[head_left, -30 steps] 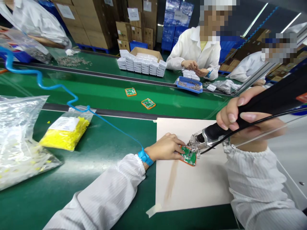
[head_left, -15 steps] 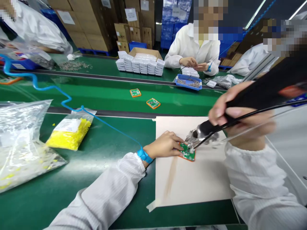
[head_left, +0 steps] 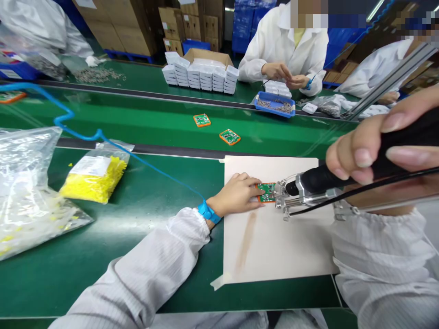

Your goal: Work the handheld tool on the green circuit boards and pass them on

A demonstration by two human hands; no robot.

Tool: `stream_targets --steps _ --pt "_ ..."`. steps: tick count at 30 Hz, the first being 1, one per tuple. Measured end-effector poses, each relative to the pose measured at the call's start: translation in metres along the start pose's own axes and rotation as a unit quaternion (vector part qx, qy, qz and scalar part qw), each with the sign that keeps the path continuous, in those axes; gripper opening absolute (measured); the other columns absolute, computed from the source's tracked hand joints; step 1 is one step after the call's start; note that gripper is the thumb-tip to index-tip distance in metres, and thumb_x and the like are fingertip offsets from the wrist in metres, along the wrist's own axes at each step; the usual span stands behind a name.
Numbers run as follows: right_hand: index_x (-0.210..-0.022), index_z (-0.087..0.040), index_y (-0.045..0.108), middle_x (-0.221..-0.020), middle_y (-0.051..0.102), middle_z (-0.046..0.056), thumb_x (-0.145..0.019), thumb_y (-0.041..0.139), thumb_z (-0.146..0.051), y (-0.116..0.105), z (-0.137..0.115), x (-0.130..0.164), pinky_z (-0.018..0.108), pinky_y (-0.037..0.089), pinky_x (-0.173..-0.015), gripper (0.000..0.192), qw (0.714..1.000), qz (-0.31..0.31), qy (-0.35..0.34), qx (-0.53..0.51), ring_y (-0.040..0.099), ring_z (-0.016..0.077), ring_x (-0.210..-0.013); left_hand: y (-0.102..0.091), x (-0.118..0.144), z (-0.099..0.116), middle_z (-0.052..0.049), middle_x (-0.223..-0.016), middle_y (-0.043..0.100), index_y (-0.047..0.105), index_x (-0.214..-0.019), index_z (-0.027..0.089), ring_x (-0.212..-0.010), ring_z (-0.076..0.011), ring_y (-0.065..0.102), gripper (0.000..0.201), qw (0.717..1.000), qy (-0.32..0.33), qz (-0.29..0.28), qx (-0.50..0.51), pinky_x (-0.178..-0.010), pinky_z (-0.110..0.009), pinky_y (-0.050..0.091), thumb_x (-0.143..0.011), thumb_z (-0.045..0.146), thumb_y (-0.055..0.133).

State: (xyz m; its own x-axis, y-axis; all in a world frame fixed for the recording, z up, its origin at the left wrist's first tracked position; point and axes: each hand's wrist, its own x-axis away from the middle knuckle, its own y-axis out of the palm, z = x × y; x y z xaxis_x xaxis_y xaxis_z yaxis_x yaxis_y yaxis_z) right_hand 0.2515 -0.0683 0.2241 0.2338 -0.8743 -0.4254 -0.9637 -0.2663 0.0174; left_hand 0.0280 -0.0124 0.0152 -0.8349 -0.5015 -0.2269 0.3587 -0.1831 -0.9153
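Observation:
A green circuit board point(head_left: 266, 192) in an orange frame lies on the pale sheet point(head_left: 274, 246). My left hand point(head_left: 240, 194), wearing a blue wrist strap point(head_left: 208, 212), grips the board's left edge, with fingertips resting on it. From the right, my right hand point(head_left: 370, 146) is wrapped round the black body of an electric screwdriver point(head_left: 318, 178). The tool's metal nose point(head_left: 283, 194) hides the right end of the board; whether it touches cannot be seen. A black cable and a clear tube run along the tool.
Two more framed boards point(head_left: 229, 136) lie on the green belt point(head_left: 154, 123). At left are a bag of yellow parts point(head_left: 96, 180) and a larger clear bag point(head_left: 30, 201). A blue coiled cord crosses above the bench. Opposite, a co-worker works near a blue tray point(head_left: 274, 104) and stacked white cases point(head_left: 202, 78).
The screwdriver has swung lower and flatter, its nose shifting right along the board. The board has turned to lie straighter under my left hand. The whole view has tilted down slightly.

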Motion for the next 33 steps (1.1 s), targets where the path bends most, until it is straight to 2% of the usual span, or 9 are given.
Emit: stream_targets --steps 2,4,8,12,16,19,26,33 --pt "-0.099 -0.019 0.075 -0.074 0.066 0.007 -0.08 0.081 -0.017 0.009 0.005 -0.003 0.041 0.053 -0.05 0.02 0.997 -0.055 -0.04 0.027 0.06 0.017 -0.051 0.0 0.0 0.0 -0.006 -0.142 0.065 0.074 -0.13 0.029 -0.113 -0.0278 0.057 0.043 1.0 0.002 0.004 0.004 -0.098 -0.044 0.041 -0.099 0.057 0.063" --pt "-0.102 -0.021 0.074 -0.074 0.065 0.006 -0.082 0.079 -0.017 0.01 0.006 -0.003 0.04 0.053 -0.05 0.021 0.995 -0.081 -0.042 0.034 0.06 0.0158 -0.051 0.001 0.0 -0.001 -0.006 -0.141 0.065 0.074 -0.13 0.03 -0.113 -0.0276 0.056 0.042 1.0 0.001 0.006 0.008 -0.097 -0.044 0.041 -0.099 0.057 0.063" --pt "-0.104 -0.02 0.073 -0.076 0.066 0.005 -0.084 0.075 -0.015 0.006 0.009 -0.001 0.039 0.053 -0.05 0.021 0.995 -0.087 -0.048 0.021 0.059 0.0152 -0.052 0.001 0.0 -0.001 -0.006 -0.14 0.065 0.075 -0.128 0.031 -0.114 -0.0274 0.056 0.041 1.0 -0.008 0.003 0.016 -0.098 -0.043 0.041 -0.098 0.057 0.064" --pt "-0.103 -0.021 0.072 -0.074 0.066 0.004 -0.084 0.074 -0.016 0.011 0.014 -0.005 0.036 0.052 -0.05 0.019 0.993 -0.106 -0.042 0.0 0.058 0.0146 -0.05 0.002 0.0 -0.001 -0.006 -0.14 0.066 0.076 -0.125 0.03 -0.115 -0.0275 0.056 0.041 1.0 -0.01 0.003 0.019 -0.1 -0.043 0.041 -0.098 0.058 0.064" --pt "-0.094 -0.024 0.07 -0.07 0.065 0.002 -0.081 0.079 -0.022 0.019 0.015 -0.008 0.035 0.052 -0.049 0.016 0.996 -0.087 -0.021 0.017 0.055 0.0144 -0.047 0.002 0.0 -0.001 -0.006 -0.139 0.067 0.077 -0.123 0.028 -0.115 -0.027 0.057 0.04 1.0 -0.01 0.002 0.02 -0.101 -0.043 0.041 -0.099 0.057 0.064" --pt "-0.091 -0.025 0.069 -0.068 0.065 0.001 -0.079 0.078 -0.022 0.019 0.016 -0.008 0.034 0.05 -0.046 0.015 0.997 -0.077 -0.03 0.014 0.054 0.0143 -0.045 0.001 0.0 -0.001 -0.005 -0.139 0.067 0.077 -0.122 0.028 -0.116 -0.0267 0.057 0.039 1.0 -0.011 0.003 0.021 -0.101 -0.043 0.041 -0.099 0.056 0.064" --pt "-0.097 -0.025 0.07 -0.07 0.065 0.002 -0.081 0.073 -0.017 0.014 0.025 -0.01 0.034 0.046 -0.04 0.018 0.993 -0.097 -0.069 0.001 0.052 0.0142 -0.044 0.001 0.0 0.0 -0.005 -0.14 0.067 0.077 -0.123 0.028 -0.116 -0.0269 0.058 0.04 1.0 -0.014 -0.003 0.023 -0.101 -0.043 0.041 -0.098 0.057 0.064" --pt "-0.098 -0.024 0.071 -0.072 0.065 0.003 -0.082 0.072 -0.016 0.017 0.024 -0.004 0.035 0.048 -0.044 0.018 0.995 -0.084 -0.061 0.003 0.054 0.0146 -0.046 0.001 -0.002 0.0 -0.005 -0.139 0.067 0.078 -0.121 0.029 -0.113 -0.0268 0.058 0.038 1.0 -0.014 0.003 0.025 -0.098 -0.043 0.041 -0.098 0.056 0.066"
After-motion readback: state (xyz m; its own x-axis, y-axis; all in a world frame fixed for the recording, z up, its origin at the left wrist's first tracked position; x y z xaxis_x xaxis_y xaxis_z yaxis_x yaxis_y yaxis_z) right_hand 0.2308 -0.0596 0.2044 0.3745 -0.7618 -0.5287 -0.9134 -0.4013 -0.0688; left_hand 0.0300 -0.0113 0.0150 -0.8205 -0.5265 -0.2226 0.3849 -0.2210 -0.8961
